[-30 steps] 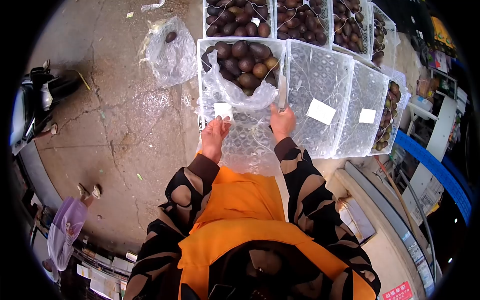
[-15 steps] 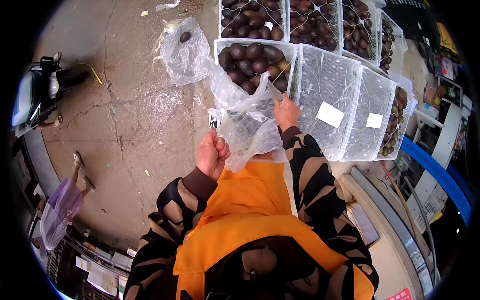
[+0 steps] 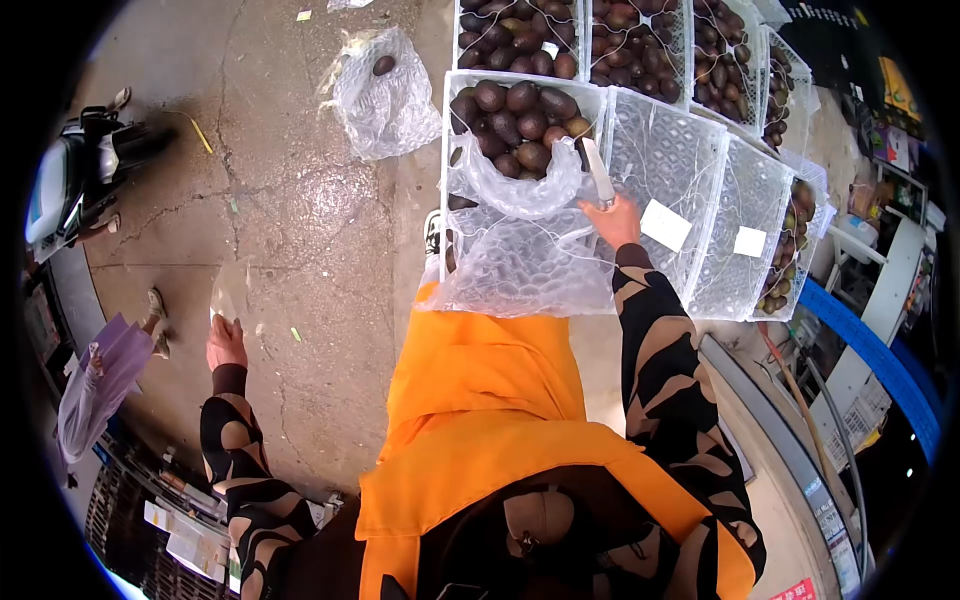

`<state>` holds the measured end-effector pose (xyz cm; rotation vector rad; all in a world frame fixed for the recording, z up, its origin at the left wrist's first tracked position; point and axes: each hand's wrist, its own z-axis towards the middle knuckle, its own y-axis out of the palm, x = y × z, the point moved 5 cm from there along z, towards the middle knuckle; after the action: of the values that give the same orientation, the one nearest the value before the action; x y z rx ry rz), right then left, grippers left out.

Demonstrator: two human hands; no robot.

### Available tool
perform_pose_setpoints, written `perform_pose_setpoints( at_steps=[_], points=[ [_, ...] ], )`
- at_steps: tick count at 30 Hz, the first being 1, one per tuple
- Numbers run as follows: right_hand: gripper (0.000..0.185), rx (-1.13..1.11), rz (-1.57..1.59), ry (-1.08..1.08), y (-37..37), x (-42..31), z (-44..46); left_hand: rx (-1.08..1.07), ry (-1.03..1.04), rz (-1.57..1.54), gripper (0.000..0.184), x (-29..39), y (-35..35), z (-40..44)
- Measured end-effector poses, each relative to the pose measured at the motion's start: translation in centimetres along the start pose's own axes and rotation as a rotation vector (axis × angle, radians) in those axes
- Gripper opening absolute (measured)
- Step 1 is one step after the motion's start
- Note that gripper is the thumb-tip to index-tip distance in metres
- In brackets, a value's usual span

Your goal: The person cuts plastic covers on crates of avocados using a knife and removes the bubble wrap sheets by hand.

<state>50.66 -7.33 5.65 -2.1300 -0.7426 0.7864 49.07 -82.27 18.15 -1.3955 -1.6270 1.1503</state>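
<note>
My right hand (image 3: pixel 617 220) is closed around a knife (image 3: pixel 598 172) with a pale blade, which points up beside the right rim of a white crate (image 3: pixel 447 120). Dark avocados (image 3: pixel 515 125) fill the crate's far half. Clear plastic liner (image 3: pixel 525 265) covers its near half, with a rolled edge against the fruit. Well away to the left, above the wet floor, my left hand (image 3: pixel 226 343) pinches a scrap of clear plastic (image 3: pixel 231 287).
More crates of avocados (image 3: pixel 515 40) stand behind. To the right are plastic-covered crates with white labels (image 3: pixel 665 225). A plastic bag (image 3: pixel 385 100) with one avocado lies on the floor. A person in purple (image 3: pixel 110 380) and a scooter (image 3: pixel 75 190) are at the left.
My left hand has swung from the crate out to the left with a plastic scrap. My right hand has shifted right with the knife. The liner now lies folded back, flatter across the crate.
</note>
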Motion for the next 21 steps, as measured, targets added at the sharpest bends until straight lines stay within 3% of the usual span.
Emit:
perform_pose_setpoints(
  at_steps=[2,3,4,5,6,7,8,10,13,16,17,18,19,20,21],
  points=[
    [0.059,-0.015,0.339,0.162,1.1,3.4,-1.0,-0.08,-0.014,-0.22,0.045,5.3,3.1,-2.8],
    [0.056,0.02,0.49,0.264,0.7,3.8,-3.1,-0.322,-0.098,-0.353,0.062,7.6,6.9,-3.3],
    [0.054,0.06,0.645,0.365,0.2,4.0,-5.2,-0.505,-0.213,-0.59,0.065,14.5,6.1,-4.3],
    [0.051,0.181,0.658,0.37,0.8,5.5,-6.9,-0.598,-0.167,-0.817,0.072,19.1,8.0,-4.8],
    [0.048,0.301,0.667,0.379,1.8,7.4,-8.7,-0.587,0.012,-0.827,0.081,24.0,8.7,-5.3],
    [0.047,0.317,0.669,0.438,2.4,7.9,-11.3,-0.499,0.327,-0.728,0.086,30.1,6.2,-6.2],
    [0.046,0.334,0.668,0.494,3.2,7.9,-13.8,-0.594,0.504,-0.423,0.09,35.3,3.5,-7.4],
    [0.044,0.246,0.877,0.655,5.8,6.9,-17.9,-0.373,0.843,-0.192,0.084,41.1,6.7,-10.3],
    [0.041,0.181,0.889,0.596,8.5,5.4,-21.9,0.087,1.099,0.057,0.063,45.8,12.8,-11.0],
    [0.039,0.13,1.021,0.582,7.4,3.3,-23.5,-0.495,1.048,-0.281,0.034,47.6,13.7,-7.1],
    [0.039,0.135,1.051,0.582,7.2,3.5,-24.5,-0.616,0.867,-0.348,0.016,47.5,12.5,-7.9],
    [0.04,0.134,1.083,0.574,7.0,3.5,-25.7,-0.715,1.055,-0.359,0.02,47.7,10.4,-9.8],
    [0.041,0.164,1.103,0.592,6.6,3.8,-26.3,-1.08,0.681,-0.902,0.024,45.4,13.1,-14.3],
    [0.041,0.189,1.146,0.596,6.4,4.4,-26.4,-1.334,0.712,-0.634,0.028,44.0,11.0,-19.6],
    [0.041,0.21,1.19,0.604,6.5,5.3,-26.8,-1.288,0.908,-0.665,0.027,43.3,9.5,-23.2]
  ],
)
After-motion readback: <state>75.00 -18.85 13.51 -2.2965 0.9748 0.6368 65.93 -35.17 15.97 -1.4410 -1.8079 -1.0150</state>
